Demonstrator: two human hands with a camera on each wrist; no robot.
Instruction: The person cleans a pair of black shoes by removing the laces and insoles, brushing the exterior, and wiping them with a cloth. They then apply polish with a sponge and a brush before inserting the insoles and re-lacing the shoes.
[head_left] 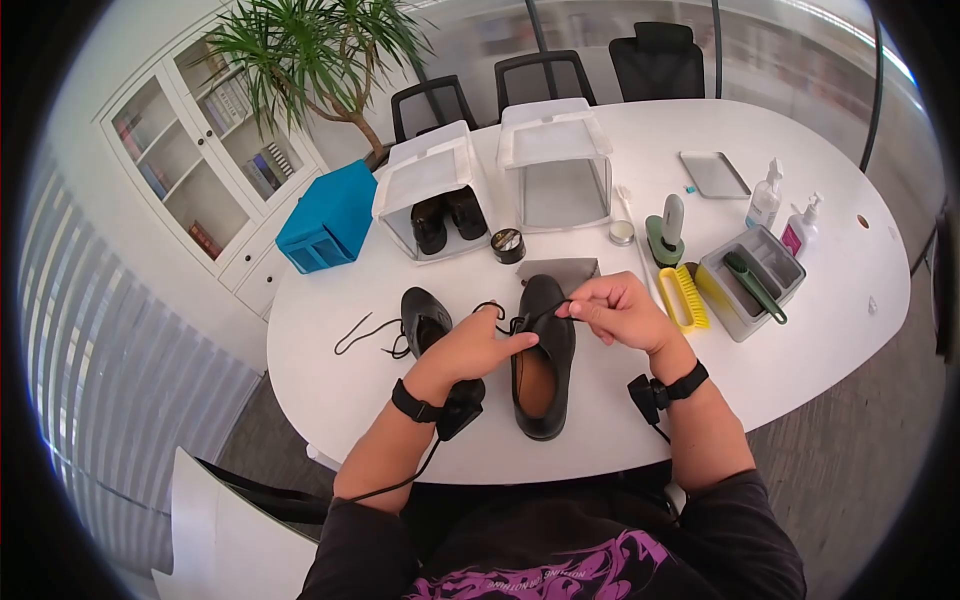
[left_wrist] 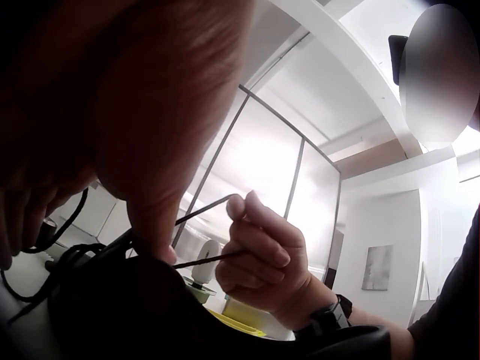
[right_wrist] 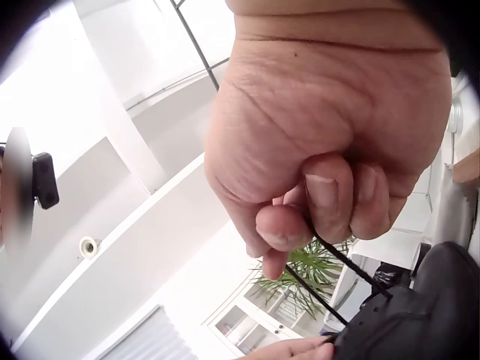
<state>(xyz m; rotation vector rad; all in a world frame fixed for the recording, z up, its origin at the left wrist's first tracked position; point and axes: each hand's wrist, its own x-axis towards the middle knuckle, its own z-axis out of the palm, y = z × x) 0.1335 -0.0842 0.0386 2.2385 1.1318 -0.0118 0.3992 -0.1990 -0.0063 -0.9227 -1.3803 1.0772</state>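
Note:
On the table, a black lace-up shoe (head_left: pixel 545 375) lies with its toe pointing away and its tan insole showing. My left hand (head_left: pixel 470 345) is at its left side, the straight thumb touching the shoe near the laces; its other fingers are partly hidden beside a loop of lace. Between thumb and curled fingers, my right hand (head_left: pixel 625 312) pinches the black shoelace (right_wrist: pixel 341 259). Two strands run taut from that hand to the shoe in both wrist views. A second black shoe (head_left: pixel 425 315), its lace loose, stands partly behind my left forearm.
Behind the shoes are a blue box (head_left: pixel 330 215), two clear-fronted boxes (head_left: pixel 430 165), a polish tin (head_left: pixel 508 246) and a grey cloth (head_left: pixel 575 268). Toward the right are a yellow brush (head_left: pixel 684 298), a green brush (head_left: pixel 665 240), a grey caddy (head_left: pixel 745 315), bottles (head_left: pixel 765 195) and a tray (head_left: pixel 714 175).

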